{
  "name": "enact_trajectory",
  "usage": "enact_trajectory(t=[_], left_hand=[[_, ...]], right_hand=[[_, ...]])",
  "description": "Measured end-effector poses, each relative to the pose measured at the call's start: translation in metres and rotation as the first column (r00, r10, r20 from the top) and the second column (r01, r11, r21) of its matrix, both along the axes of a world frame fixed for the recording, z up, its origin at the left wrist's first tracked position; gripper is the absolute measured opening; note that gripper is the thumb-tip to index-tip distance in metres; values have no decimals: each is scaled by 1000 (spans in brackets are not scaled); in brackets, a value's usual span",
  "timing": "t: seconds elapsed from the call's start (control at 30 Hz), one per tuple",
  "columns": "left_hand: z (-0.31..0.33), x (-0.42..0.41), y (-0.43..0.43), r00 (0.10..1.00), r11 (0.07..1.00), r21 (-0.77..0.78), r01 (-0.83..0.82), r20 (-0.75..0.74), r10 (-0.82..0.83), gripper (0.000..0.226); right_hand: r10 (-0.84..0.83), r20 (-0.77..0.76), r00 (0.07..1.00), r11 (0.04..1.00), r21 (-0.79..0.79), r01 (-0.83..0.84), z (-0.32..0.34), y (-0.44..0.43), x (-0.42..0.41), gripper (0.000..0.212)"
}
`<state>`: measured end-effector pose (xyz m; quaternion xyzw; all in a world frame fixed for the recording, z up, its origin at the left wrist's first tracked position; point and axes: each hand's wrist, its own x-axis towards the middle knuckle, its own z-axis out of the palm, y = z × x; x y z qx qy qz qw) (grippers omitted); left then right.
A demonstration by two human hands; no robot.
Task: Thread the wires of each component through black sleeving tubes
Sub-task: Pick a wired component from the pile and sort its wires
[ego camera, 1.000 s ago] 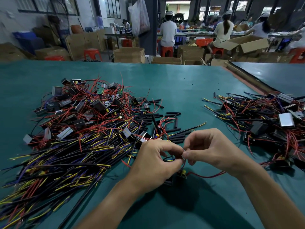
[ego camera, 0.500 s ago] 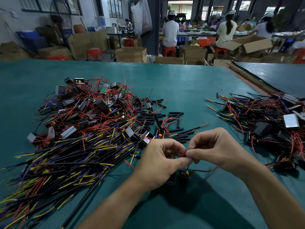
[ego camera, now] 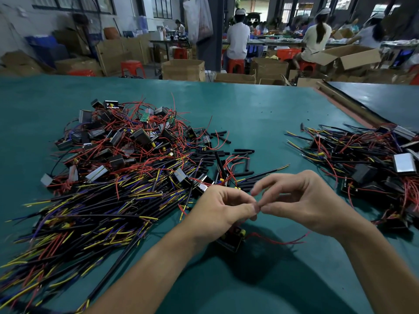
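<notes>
Head view: on the left of the teal-green table mat [ego camera: 226, 105] sprawls a big heap of red, yellow, purple and black wires with small black box-shaped components [ego camera: 108, 177] tangled in it. At the heap's right edge lie loose short black sleeving tubes [ego camera: 240, 159], scattered flat on the mat just beyond the hands.

The left hand [ego camera: 217, 211] is at the centre near the front edge, fingers curled and thumb pressed against the forefinger. What lies between them is too small and blurred, so I cannot tell whether it grips a wire or a tube. Just below it, partly under the palm, sits one small black component with yellow parts [ego camera: 230, 240]. Its thin red wire [ego camera: 278, 241] trails rightward across the mat with its end free.

The right hand [ego camera: 301, 205] meets the left fingertip to fingertip. Its thumb touches the left hand's pinch, its forefinger is lifted and blurred, and the other fingers curl loosely. I cannot tell whether it grips anything.

On the far right lies a second, smaller heap of wired black and silver components [ego camera: 367, 168], well apart from the first.
</notes>
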<state>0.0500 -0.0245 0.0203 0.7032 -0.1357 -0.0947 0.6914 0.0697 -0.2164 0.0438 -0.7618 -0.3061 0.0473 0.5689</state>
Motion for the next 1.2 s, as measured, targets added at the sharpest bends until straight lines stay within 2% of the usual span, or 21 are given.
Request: enact_trajectory(t=[0.23,0.37,0.43,0.53,0.6,0.7,0.8,0.9,0.97,1.07,1.13,1.2], left_hand=[[-2,1,1,999,999,25,37,-40,-36,15],[-4,2,0,1000,999,49,17,24,-18,12],[-6,0,-2,992,993,101,-56,122,43,11],[-11,-2,-6,896,933,224,-282,409,173,6],[-13,-2,-7,850,904,239,-355,484,206,4],[-15,1,-6,904,933,180,-312,358,234,7],[-13,3,-5,930,952,107,-287,271,250,11],[-11,3,-3,911,945,153,-290,347,224,9],[-11,1,-2,843,910,220,-353,496,207,5],[-12,-1,-3,697,857,280,-432,706,120,3],[-12,-2,-4,657,845,291,-449,748,92,5],[-13,-1,-4,681,854,270,-444,722,125,6]], right_hand=[[3,36,999,1000,26,-4,2,5,-3,7],[-75,-13,997,997,3,75,1,8,-3,11],[-117,-83,990,993,-5,117,-1,8,-1,3],[-173,-253,952,983,20,184,-4,9,2,20],[-193,-289,938,977,30,210,-5,12,1,24],[-224,-134,965,975,-38,221,-4,12,1,22],[-228,-68,971,970,-99,221,-2,9,1,17],[-221,-59,973,963,-168,209,-3,9,0,15],[-229,-133,964,955,-220,197,-3,10,-1,21],[-224,-384,896,959,-253,131,-1,8,-1,30],[-196,-491,849,969,-229,91,1,8,-2,30],[-166,-458,873,980,-175,95,1,8,-2,27]])
